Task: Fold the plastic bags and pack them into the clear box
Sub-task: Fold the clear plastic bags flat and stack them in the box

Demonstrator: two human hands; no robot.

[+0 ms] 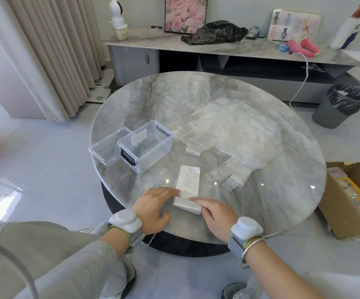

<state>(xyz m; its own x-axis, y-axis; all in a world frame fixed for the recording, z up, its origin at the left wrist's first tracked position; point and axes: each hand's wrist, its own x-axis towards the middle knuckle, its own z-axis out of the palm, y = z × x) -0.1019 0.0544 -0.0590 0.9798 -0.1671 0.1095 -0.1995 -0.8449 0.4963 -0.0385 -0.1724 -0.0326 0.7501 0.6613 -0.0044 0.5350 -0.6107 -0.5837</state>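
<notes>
Nearest, at the near edge of the round grey marble-patterned table [282, 190], the left hand [155, 209] lies with fingers spread flat, its fingertips pressing the left side of the narrow white folded plastic bag strip [188, 182]. The right hand [215, 216] rests straight fingers on the strip's doubled-over near end. Farther left stands the clear lid [108, 146], touching the open clear plastic box [146, 145]; flat translucent unfolded bags [228, 134] lie to the right.

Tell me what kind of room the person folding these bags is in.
Most likely a home living room: a round marble-look coffee table, a long low cabinet along the wall with a framed rose picture on it, and floor-length curtains.
</notes>
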